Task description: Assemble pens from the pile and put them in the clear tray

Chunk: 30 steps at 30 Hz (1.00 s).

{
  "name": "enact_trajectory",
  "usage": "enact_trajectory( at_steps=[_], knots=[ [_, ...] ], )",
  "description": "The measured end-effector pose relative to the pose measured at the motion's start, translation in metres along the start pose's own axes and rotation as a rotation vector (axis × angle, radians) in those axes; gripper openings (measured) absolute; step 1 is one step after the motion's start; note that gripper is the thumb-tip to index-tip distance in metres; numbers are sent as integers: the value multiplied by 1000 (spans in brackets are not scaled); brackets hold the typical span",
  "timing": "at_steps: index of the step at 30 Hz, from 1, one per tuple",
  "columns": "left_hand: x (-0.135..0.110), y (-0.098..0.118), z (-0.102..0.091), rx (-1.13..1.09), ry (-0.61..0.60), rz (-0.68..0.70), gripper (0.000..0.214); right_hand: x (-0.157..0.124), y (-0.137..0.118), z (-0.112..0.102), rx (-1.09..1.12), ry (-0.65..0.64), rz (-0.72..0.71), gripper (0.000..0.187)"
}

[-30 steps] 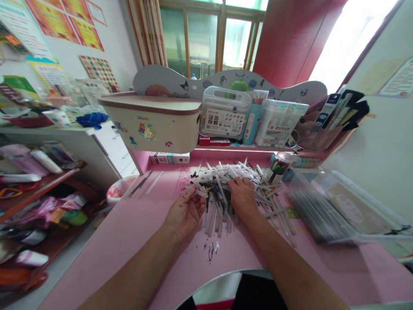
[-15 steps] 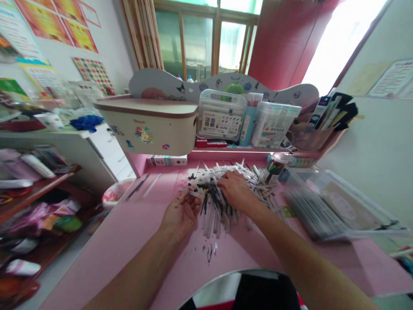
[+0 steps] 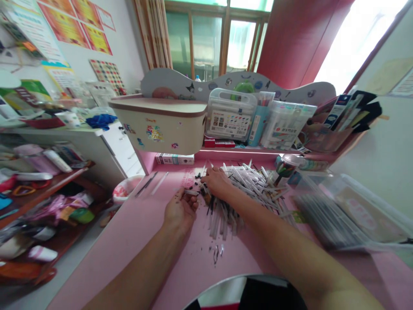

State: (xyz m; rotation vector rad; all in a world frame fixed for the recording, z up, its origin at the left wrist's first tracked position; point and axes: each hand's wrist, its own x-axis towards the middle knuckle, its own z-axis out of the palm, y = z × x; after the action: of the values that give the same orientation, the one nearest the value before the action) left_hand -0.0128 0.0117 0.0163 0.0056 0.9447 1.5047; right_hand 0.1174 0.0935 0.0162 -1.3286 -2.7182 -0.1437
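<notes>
My left hand (image 3: pixel 180 211) is palm up at the left edge of a heap of pen parts, fingers curled. Its thumb and fingertips pinch a short clear pen cap (image 3: pixel 191 193). Dark smudges mark the thumb. Close by on the right, my right hand (image 3: pixel 217 183) reaches down over the heap, fingers bent together; whatever lies under its fingertips is hidden. Beneath and beyond it spread many white pen barrels (image 3: pixel 251 178). Clear tubes (image 3: pixel 222 221) fan out toward me, with dark refills among them. Small black pieces (image 3: pixel 198 176) lie beside the right fingertips.
Two thin sticks (image 3: pixel 146 184) lie on the pink desk (image 3: pixel 135 241) at left. A clear plastic box (image 3: pixel 364 215) with slim pens stands right. Behind, a shelf carries a cream bin (image 3: pixel 161 129) and marker cases (image 3: pixel 230 118). Black ink blots (image 3: pixel 216 254) mark the desk in front.
My right hand has moved left across the heap, closer to my left hand. The left hand keeps its pinch on the clear cap. The view has turned slightly left.
</notes>
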Motion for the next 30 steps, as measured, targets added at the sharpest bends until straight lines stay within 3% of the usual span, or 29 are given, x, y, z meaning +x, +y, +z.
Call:
enact_trajectory(
  at_steps=[6, 10, 12, 15, 18, 20, 24, 30],
  knots=[
    [0, 1, 0, 8, 24, 22, 25, 4, 1, 6, -43, -14, -45, 28],
    [-2, -1, 2, 29, 21, -13, 24, 2, 6, 1, 87, 60, -58, 19],
    [-4, -3, 2, 43, -7, -30, 23, -4, 12, -8, 267, 142, -40, 14],
    [-6, -6, 0, 60, -58, -59, 21, -25, 22, -24, 726, 223, 57, 13],
    [-11, -10, 0, 77, -112, -99, 17, -57, 27, -33, 1169, 178, 188, 9],
    [-15, -12, 2, 90, -146, -117, 15, -79, 23, -33, 1299, 149, 269, 9],
    [-21, -16, 4, 104, -172, -114, 15, -105, 7, -21, 1381, 218, 366, 14],
    [-19, -21, 2, 113, -217, -98, 15, -106, -8, -5, 1343, 391, 394, 13]
  ],
)
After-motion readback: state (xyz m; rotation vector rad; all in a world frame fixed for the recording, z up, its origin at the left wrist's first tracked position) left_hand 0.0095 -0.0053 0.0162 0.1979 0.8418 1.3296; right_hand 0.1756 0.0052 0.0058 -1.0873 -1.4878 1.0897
